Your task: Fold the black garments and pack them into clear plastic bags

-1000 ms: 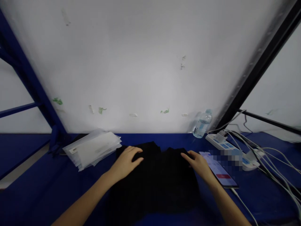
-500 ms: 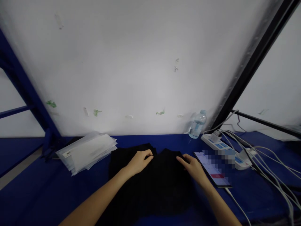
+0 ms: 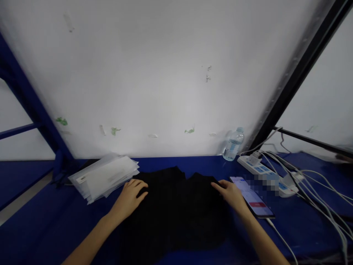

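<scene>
A black garment (image 3: 176,209) lies spread on the blue table, with a notch in its far edge. Its exact kind is too dark to make out. My left hand (image 3: 131,197) rests at the garment's left edge, thumb and fingers apart over the cloth. At the opposite edge, my right hand (image 3: 230,193) pinches the cloth near the far right corner between thumb and fingers. Dark folds hide most of the detail in the fabric.
Beside my left hand lies a stack of clear plastic bags (image 3: 107,176). To the right are a phone (image 3: 253,200) on a charging cable, a power strip (image 3: 264,173) with tangled white cables and a water bottle (image 3: 234,143). A white wall (image 3: 165,73) stands behind the blue table (image 3: 204,162).
My left hand has moved left from the garment's middle to its left edge, and its fingers have spread. My right hand stays at the right corner. The garment's left side looks flatter.
</scene>
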